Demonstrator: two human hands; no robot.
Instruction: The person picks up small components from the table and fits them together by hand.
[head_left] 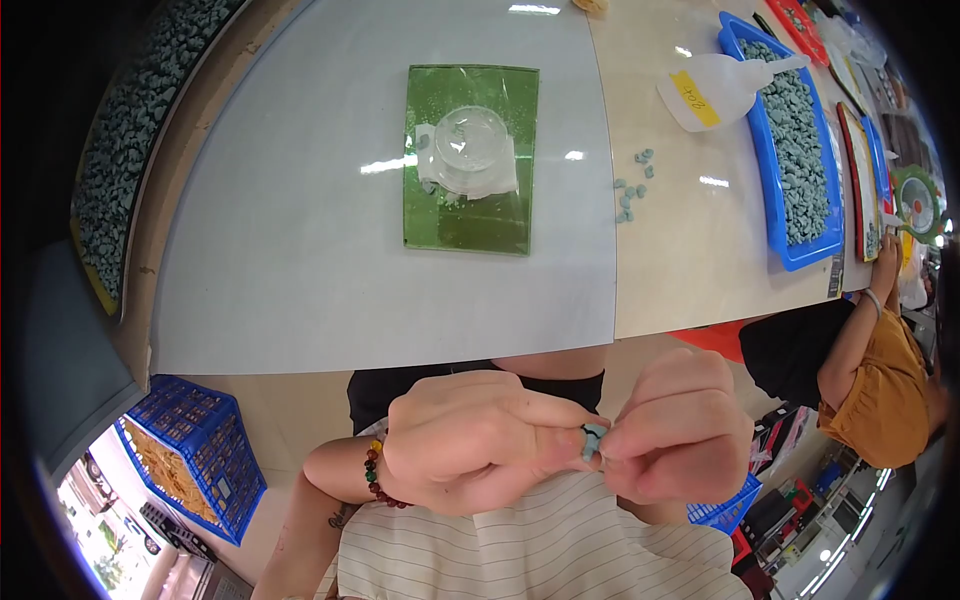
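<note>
Close to my body, beyond the table's near edge, my left hand (465,440) pinches a small teal piece (592,438) with dark markings between thumb and forefinger. My right hand (685,425) is curled closed, its thumb and forefinger meeting at the right edge of that piece. Anything finer between those fingertips is too small to make out. Ahead of both hands, a green rectangular mat (470,235) lies on the table. A shallow clear plastic dish (470,140) stands on it over a crumpled white tissue (503,178).
Several loose teal pieces (627,190) lie right of the mat. Beyond them are a white squeeze bottle (715,90) and a blue tray (773,215) of similar pieces. Another long tray (130,150) of them stands far left. Blue crate (240,450) sits lower left. Another person (870,385) works at right.
</note>
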